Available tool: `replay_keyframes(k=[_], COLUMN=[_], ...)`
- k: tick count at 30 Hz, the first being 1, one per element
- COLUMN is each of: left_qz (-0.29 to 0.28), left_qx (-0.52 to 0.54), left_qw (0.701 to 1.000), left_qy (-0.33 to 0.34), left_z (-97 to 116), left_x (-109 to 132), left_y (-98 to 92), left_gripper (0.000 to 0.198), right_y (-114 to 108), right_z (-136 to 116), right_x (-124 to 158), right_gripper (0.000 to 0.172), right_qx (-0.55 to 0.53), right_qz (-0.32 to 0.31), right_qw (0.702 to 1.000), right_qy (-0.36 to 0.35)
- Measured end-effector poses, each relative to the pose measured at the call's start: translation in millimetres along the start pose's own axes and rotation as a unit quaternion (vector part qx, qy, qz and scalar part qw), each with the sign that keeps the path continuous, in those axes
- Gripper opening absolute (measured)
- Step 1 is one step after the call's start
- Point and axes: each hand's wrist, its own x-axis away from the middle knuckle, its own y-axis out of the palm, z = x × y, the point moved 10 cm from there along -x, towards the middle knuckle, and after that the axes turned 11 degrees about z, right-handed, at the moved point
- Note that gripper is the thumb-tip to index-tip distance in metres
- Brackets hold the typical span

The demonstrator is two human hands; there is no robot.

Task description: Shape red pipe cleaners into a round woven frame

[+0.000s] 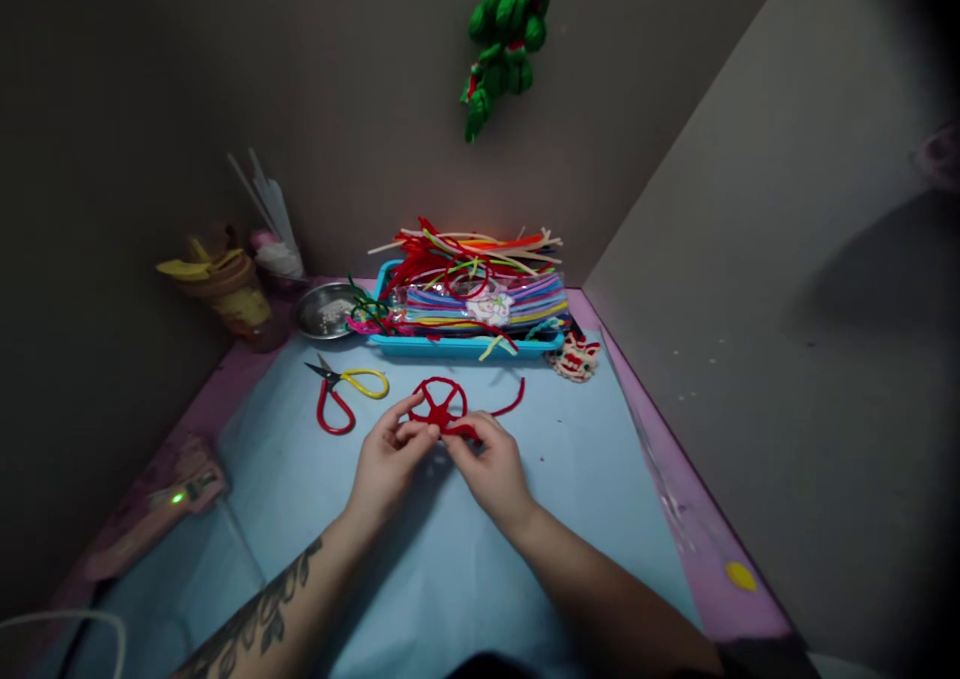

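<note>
Between my two hands is a red pipe-cleaner wheel [439,414], a ring with spokes meeting in the middle. My left hand [394,449] pinches its near left edge, with one finger stretched along the rim. At the near right edge, the thumb and fingers of my right hand [487,459] close on a red pipe cleaner [511,402], whose loose end curves away to the right. My fingertips hide where the strand meets the ring. Left of the wheel lie scissors [336,384] with one red and one yellow handle, blades apart.
A blue tray [465,346] full of colourful pipe cleaners stands at the back, beside a metal bowl [326,311]. A small beige-and-red figure [576,359] lies by its right corner. Left are a pink glue gun [169,509] with a green light and a pot [236,294]. Green ornaments [506,44] hang above.
</note>
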Motion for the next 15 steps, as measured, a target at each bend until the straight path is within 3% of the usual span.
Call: replay_keyframes(k=[7,15], left_qz=[0.015,0.048], left_qx=[0.000,0.008], left_qw=[1.000,0.998], left_qy=[-0.017,-0.040], left_z=[1.8,1.0], left_x=[2.6,2.3], left_y=[2.6,-0.6], left_gripper=[0.078,0.089], right_y=[-2.0,6.6], right_z=[-9.0,-15.7], right_x=[2.3,4.9], right_gripper=[0.007,0.011], right_qx=[0.037,0.067], right_qz=[0.020,-0.015], right_qw=[0.997,0.993], right_qy=[-0.059,-0.097])
